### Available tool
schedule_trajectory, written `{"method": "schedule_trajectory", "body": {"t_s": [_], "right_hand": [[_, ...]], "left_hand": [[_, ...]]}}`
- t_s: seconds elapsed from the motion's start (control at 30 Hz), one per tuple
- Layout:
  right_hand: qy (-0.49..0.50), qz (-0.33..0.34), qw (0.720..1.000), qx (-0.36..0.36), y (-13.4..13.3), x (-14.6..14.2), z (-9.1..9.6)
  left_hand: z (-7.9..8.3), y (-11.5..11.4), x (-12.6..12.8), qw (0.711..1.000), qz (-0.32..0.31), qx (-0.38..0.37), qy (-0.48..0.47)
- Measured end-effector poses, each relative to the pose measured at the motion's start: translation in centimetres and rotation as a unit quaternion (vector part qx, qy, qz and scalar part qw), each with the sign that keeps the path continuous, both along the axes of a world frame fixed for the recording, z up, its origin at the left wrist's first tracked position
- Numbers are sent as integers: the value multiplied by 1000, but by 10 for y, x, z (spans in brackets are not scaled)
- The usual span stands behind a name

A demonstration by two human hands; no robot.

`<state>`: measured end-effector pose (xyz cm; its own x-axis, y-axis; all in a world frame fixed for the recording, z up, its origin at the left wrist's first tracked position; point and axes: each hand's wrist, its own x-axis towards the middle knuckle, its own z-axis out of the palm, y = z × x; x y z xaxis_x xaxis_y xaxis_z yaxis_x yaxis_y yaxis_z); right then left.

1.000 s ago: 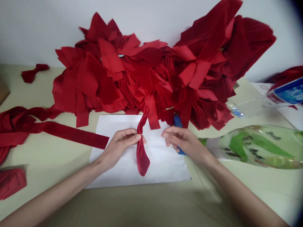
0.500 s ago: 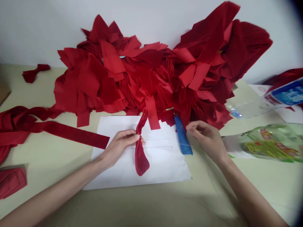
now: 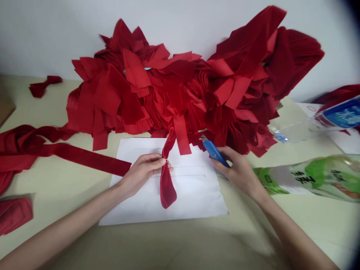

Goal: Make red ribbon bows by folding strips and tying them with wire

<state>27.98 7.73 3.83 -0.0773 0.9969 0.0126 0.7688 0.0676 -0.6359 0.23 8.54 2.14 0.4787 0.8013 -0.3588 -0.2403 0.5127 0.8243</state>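
Between the thumb and fingers of my left hand (image 3: 150, 165), a looped red velvet ribbon (image 3: 168, 187) is pinched at its middle. White thread shows at the pinch, and a loop hangs toward me. My right hand (image 3: 234, 167) is closed around a blue utility knife (image 3: 214, 152), its metal tip pointing up and left toward the red pile. Beneath the ribbon lies a white paper sheet (image 3: 194, 202) with thin drawn lines. The far end of the ribbon reaches up to the edge of the pile.
A large heap of red ribbon pieces (image 3: 168, 90) lies against the wall. Long red ribbon (image 3: 90, 157) trails in from the left, near a folded red stack (image 3: 17, 213). At the right lie a green-labelled bottle (image 3: 317, 176) and a clear bottle with a blue label (image 3: 343, 114).
My right hand was pinching the stretched thread; now it grips the utility knife, lifted and tilted from the paper's edge. The green-labelled bottle has turned. My left hand stays on the ribbon.
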Motion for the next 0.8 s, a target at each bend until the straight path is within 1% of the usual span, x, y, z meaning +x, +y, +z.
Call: {"method": "schedule_trajectory", "body": {"t_s": [0.03,0.1,0.17,0.23,0.27,0.3,0.33,0.37,0.4,0.47,0.5,0.53,0.6,0.67,0.73,0.8], "right_hand": [[26,9,1000,8,0,-2,5],[105,6,994,36,1,-7,20],[199,-9,975,97,3,-13,39],[251,-27,949,188,6,-19,57],[275,-24,938,210,8,-22,65],[288,-10,934,211,9,-25,71],[295,23,939,177,9,-29,75],[295,67,946,120,9,-34,76],[290,120,948,47,8,-39,75],[280,212,932,-87,5,-51,65],[283,233,923,-119,4,-57,59],[291,243,914,-141,2,-62,52],[307,242,903,-177,0,-69,40],[317,229,893,-221,-2,-71,34],[310,203,892,-259,-2,-68,32],[285,186,900,-271,-1,-64,34]], "left_hand": [[0,0,0,1000,-1,1,0],[-1,0,0,1000,-3,5,1],[-1,0,0,1000,-4,8,0],[-1,0,0,1000,-3,8,-1],[-1,0,0,1000,-3,7,-3],[-1,0,0,1000,-2,5,-5],[-1,0,0,1000,-3,5,-7],[-1,1,0,1000,-3,5,-9],[-1,1,1,1000,-3,5,-10],[-2,0,1,1000,2,5,-13],[-2,0,2,1000,5,3,-14],[-2,0,2,1000,7,2,-17],[-2,0,3,1000,10,3,-21],[-1,-1,3,1000,10,5,-22],[0,0,3,1000,12,1,-16],[2,0,3,1000,15,-6,-13]]}}
